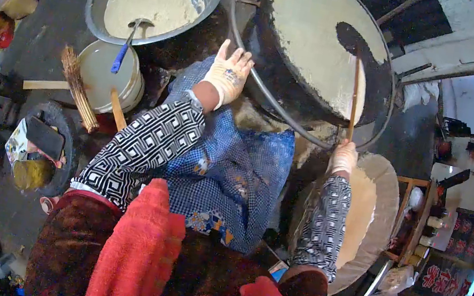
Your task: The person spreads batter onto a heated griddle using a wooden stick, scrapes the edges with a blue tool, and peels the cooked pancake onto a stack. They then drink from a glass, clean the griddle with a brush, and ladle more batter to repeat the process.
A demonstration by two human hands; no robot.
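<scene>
The pale batter (314, 23) covered most of the round griddle (377, 87); my right hand (345, 158) had its grip closed on a thin stick (354, 102), held near one end to reach inward. My left hand (228, 76) lay open at the metal ring (281, 113), seemingly for support.

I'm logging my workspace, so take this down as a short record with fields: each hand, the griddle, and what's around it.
left hand: the left hand, gloved, open beside the metal ring; contact unclear
right hand: the right hand, gloved, gripping a wooden stick
griddle: dark griddle, partly covered by a pale layer
bowl: metal bowl with a blue-handled ladle
bucket: white bucket, a brush at its rim
</scene>
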